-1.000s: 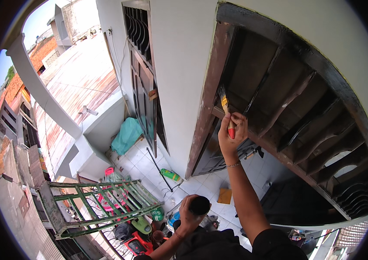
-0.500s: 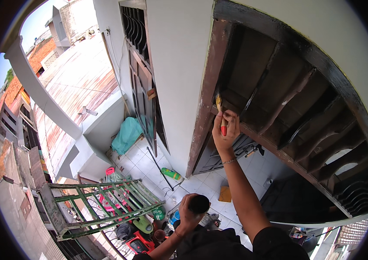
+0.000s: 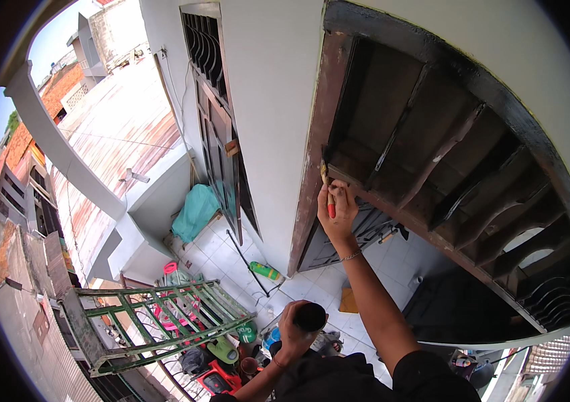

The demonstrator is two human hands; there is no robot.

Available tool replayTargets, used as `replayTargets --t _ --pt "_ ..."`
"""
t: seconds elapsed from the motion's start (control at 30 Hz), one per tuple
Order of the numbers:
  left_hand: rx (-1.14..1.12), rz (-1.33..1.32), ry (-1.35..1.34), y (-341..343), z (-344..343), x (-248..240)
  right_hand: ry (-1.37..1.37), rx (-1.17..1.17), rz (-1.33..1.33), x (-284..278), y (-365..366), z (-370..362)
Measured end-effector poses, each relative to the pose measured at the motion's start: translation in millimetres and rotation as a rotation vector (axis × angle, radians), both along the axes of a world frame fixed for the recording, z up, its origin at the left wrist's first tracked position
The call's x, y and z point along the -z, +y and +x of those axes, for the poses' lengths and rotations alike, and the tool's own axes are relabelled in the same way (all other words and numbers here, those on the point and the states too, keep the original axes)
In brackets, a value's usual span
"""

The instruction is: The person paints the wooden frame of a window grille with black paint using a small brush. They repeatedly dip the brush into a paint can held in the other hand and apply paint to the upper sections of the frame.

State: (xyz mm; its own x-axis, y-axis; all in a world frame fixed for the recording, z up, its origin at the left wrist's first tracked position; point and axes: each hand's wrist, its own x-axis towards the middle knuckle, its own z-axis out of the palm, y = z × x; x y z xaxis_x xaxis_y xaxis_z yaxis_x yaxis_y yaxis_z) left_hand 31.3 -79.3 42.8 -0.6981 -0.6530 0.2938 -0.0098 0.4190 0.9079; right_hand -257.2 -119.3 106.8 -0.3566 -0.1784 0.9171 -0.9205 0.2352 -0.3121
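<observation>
My right hand (image 3: 338,213) is raised, its fingers closed around a paintbrush (image 3: 331,205) with a red-ended handle. The bristles point up and touch, or nearly touch, the inner edge of a brown wooden frame (image 3: 314,134), close to where a crossbar meets it. Wavy wooden slats (image 3: 447,144) fill the arched opening beside it; some parts look glossy black and others dull brown. Low in front of my body, my left hand (image 3: 292,333) grips a small round container (image 3: 310,316) whose top looks black inside.
A green metal ladder (image 3: 157,315) leans at lower left, above several tools and bags on the white-tiled floor. A green bottle (image 3: 265,271) and a dark rod (image 3: 247,262) lie near the wall. Teal cloth (image 3: 195,213) covers something by the window (image 3: 214,134).
My right hand has carried the brush a little down and to the left along the frame's inner edge. My left hand keeps holding the container in nearly the same place.
</observation>
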Motion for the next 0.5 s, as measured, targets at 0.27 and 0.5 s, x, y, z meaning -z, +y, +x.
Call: replayTargets --t 0.27,0.5 --pt "-0.003 0.006 -0.018 -1 3 -1 0.068 0.092 -0.086 -25 -2 3" --pt "-0.018 0.010 -0.004 -1 4 2 0.053 0.081 -0.091 0 7 12"
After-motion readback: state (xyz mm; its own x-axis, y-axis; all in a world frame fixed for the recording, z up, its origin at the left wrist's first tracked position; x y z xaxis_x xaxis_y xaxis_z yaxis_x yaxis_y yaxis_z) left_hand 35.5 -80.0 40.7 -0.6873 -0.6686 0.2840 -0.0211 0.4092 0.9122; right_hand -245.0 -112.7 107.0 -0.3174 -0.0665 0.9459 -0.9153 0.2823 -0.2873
